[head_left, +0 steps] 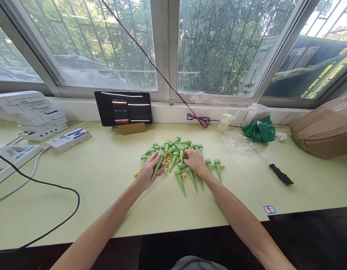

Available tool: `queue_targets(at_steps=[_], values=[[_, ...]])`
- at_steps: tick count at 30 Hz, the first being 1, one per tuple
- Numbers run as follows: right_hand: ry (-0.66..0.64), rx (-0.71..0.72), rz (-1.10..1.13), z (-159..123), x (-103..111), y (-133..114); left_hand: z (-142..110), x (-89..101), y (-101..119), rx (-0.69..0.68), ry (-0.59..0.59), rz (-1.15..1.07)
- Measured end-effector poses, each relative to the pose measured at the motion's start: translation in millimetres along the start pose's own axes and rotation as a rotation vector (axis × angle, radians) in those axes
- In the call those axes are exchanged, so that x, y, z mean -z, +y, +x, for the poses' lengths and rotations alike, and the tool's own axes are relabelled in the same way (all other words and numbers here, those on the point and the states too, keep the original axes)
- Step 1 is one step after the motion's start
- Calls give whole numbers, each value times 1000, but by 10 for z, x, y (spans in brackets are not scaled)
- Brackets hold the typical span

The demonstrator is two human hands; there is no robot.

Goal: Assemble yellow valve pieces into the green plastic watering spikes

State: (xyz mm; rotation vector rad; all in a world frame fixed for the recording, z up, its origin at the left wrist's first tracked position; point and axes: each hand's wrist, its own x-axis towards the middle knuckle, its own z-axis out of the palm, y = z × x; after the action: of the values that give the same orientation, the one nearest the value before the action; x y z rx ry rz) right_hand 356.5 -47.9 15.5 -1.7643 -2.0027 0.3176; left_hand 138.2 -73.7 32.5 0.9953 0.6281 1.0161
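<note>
My left hand (148, 173) is closed around a green plastic watering spike (158, 165), its ridged cap up and its point slanting down. Over the right part of the pile, my right hand (194, 161) has its fingers bent in among the pieces; whatever they pinch is hidden. The pile (173, 150) holds many green spikes mixed with small yellow T-shaped valves (168, 162). In front of my right hand several spikes lie side by side, such as one spike (180, 182) pointing toward me. Another spike (218, 169) with a yellow valve lies right of my wrist.
A screwdriver (281, 174) lies at right, near a green plastic bag (259, 129), clear wrap (236, 141) and a brown wrapped parcel (322, 127). A tablet (124, 108) leans by the window. White boxes (35, 112) and a black cable (60, 185) occupy the left.
</note>
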Motion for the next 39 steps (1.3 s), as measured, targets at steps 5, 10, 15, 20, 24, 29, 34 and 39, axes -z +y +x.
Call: queue_targets(at_steps=[5, 10, 15, 20, 24, 29, 34, 39], values=[[-19, 18, -33, 11, 36, -46, -4, 14, -11, 18, 2, 5], [-19, 31, -54, 11, 59, -64, 0, 23, -24, 39, 0, -7], [3, 48, -39, 9, 52, -61, 3, 4, -26, 38, 7, -41], [42, 58, -8, 9, 42, -53, -1, -12, -27, 38, 30, -39], [103, 81, 57, -17, 61, -56, 10, 3, -40, 46, 25, -34], [222, 107, 151, -74, 93, -74, 34, 24, -52, 45, 5, -63], [322, 157, 205, -149, 96, -106, 29, 23, -38, 50, 6, -39], [435, 226, 245, -221, 91, -135, 19, 30, -28, 64, 27, -42]])
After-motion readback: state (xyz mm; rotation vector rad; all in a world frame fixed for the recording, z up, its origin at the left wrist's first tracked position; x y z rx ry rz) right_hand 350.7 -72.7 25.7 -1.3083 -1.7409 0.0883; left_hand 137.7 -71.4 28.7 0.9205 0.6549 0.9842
